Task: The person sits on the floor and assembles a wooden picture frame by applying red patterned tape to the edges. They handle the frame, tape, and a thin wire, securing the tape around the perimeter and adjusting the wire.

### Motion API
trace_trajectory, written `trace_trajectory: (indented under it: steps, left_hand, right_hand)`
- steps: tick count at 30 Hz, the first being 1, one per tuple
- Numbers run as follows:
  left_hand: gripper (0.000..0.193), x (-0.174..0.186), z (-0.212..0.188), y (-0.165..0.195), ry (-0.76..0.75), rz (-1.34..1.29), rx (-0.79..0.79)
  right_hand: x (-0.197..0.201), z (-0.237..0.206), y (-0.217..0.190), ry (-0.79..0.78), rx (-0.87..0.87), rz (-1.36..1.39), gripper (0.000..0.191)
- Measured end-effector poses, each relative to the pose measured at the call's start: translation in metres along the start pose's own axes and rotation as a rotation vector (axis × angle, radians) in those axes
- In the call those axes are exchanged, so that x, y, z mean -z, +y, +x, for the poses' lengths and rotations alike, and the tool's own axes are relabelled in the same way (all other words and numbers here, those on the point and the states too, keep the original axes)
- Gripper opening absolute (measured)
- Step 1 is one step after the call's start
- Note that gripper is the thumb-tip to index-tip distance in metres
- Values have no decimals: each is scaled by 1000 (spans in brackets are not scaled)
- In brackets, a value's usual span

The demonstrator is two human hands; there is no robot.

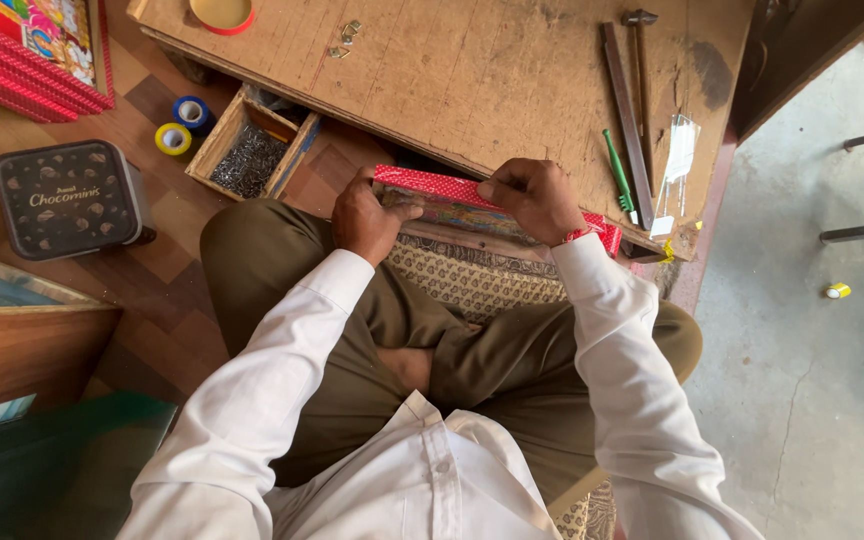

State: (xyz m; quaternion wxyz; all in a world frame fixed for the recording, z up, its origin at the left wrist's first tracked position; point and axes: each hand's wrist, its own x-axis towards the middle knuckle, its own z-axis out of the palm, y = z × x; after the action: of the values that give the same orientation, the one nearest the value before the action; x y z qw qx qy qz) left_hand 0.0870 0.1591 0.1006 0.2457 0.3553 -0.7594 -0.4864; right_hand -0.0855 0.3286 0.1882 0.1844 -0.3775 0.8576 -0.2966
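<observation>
Both hands grip the red frame: left hand (367, 215) steadies its near left end, right hand (535, 197) pinches the top edge against the board (472, 70).

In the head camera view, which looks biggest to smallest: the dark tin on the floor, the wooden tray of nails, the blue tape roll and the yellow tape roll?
1. Dark tin
2. Wooden tray of nails, somewhat smaller
3. Blue tape roll and yellow tape roll: they look about alike, so I will not rank them.
</observation>
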Motion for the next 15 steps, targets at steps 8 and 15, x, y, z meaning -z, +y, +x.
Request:
trace_trajectory:
  steps: [8,15]
  left_hand:
    - [46,32,19,-6,-245,-426,-61]
    - [23,43,53,1,-380,-535,104]
  right_hand:
    - [-17,1,10,178,101,115,19]
    - [-18,-1,11,195,108,119,20]
